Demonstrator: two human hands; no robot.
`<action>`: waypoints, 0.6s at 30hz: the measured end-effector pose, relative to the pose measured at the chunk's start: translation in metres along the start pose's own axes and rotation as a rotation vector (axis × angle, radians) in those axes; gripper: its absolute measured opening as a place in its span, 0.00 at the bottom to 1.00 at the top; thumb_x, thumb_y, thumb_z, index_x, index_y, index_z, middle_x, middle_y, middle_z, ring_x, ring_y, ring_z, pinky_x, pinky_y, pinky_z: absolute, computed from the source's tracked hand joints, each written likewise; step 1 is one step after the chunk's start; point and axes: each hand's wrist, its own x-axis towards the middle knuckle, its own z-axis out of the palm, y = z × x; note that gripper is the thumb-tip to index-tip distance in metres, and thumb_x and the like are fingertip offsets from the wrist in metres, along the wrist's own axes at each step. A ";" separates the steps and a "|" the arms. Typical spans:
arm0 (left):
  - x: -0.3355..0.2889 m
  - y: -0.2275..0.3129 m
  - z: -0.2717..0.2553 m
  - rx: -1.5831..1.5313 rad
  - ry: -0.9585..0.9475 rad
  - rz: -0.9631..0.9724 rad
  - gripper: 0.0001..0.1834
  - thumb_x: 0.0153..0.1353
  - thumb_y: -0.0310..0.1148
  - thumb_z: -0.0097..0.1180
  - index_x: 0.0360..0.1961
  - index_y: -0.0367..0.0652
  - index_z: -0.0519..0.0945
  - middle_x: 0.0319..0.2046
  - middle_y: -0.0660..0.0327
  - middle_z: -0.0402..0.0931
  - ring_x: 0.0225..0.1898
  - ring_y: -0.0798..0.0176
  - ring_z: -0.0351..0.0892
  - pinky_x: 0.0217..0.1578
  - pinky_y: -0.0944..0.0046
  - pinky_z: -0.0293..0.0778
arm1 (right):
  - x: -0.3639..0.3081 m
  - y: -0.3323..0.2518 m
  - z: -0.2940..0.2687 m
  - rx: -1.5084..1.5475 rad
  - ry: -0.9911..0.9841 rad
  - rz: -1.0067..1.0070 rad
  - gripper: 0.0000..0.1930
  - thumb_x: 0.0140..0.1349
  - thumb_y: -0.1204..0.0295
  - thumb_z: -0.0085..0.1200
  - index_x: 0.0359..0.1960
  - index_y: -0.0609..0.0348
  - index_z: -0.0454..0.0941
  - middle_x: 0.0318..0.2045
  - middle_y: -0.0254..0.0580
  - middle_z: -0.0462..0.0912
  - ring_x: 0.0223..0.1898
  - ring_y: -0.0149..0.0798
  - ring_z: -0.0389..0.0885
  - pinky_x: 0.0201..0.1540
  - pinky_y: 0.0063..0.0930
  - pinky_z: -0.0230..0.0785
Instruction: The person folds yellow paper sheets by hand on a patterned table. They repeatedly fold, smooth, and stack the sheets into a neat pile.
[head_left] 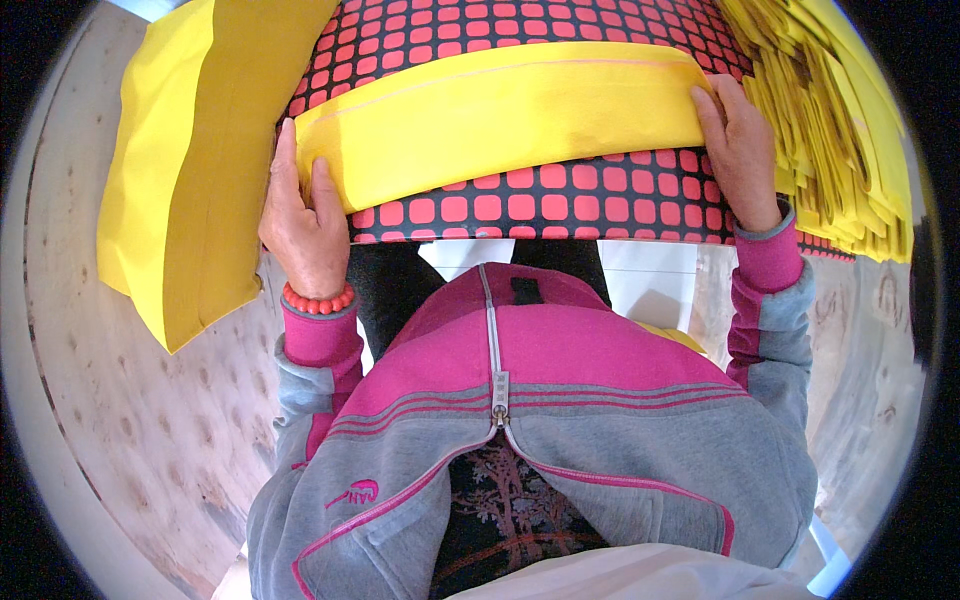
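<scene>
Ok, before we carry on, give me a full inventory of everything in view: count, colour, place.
Fabric strip: 1, yellow, across the patterned surface, between the hands
Patterned surface: 1, red squares on black, under the strip
Pile of folded pieces: 1, yellow, upper right; pieces overlap too much to count
Large sheet: 1, yellow, left
Small piece: 1, yellow, beside the jacket, mostly hidden
Floor: 1, pale with dark marks, both sides
White material: 1, white, bottom edge
Bracelet: 1, red, left wrist
Jacket: 1, magenta and grey, on the person
Left hand: 1, bare, strip's left end
Right hand: 1, bare, strip's right end
</scene>
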 end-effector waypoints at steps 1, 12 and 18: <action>0.000 0.002 -0.002 0.017 -0.015 -0.020 0.23 0.66 0.23 0.55 0.63 0.33 0.74 0.54 0.44 0.80 0.54 0.49 0.83 0.53 0.58 0.77 | -0.001 0.001 0.001 -0.005 0.011 0.014 0.12 0.72 0.63 0.51 0.48 0.57 0.77 0.35 0.55 0.84 0.37 0.58 0.84 0.38 0.45 0.74; 0.007 0.003 -0.010 0.141 -0.057 -0.112 0.28 0.62 0.29 0.62 0.64 0.36 0.74 0.37 0.49 0.83 0.32 0.53 0.83 0.36 0.58 0.78 | 0.001 0.009 0.010 -0.140 0.076 -0.091 0.21 0.71 0.60 0.52 0.62 0.49 0.73 0.41 0.56 0.85 0.40 0.60 0.84 0.39 0.49 0.76; 0.018 0.036 -0.010 0.276 -0.007 0.307 0.29 0.57 0.33 0.65 0.62 0.39 0.76 0.61 0.49 0.75 0.64 0.49 0.72 0.66 0.40 0.60 | -0.001 0.011 0.010 -0.136 0.131 -0.136 0.20 0.70 0.60 0.53 0.61 0.49 0.73 0.39 0.55 0.85 0.38 0.60 0.84 0.37 0.49 0.76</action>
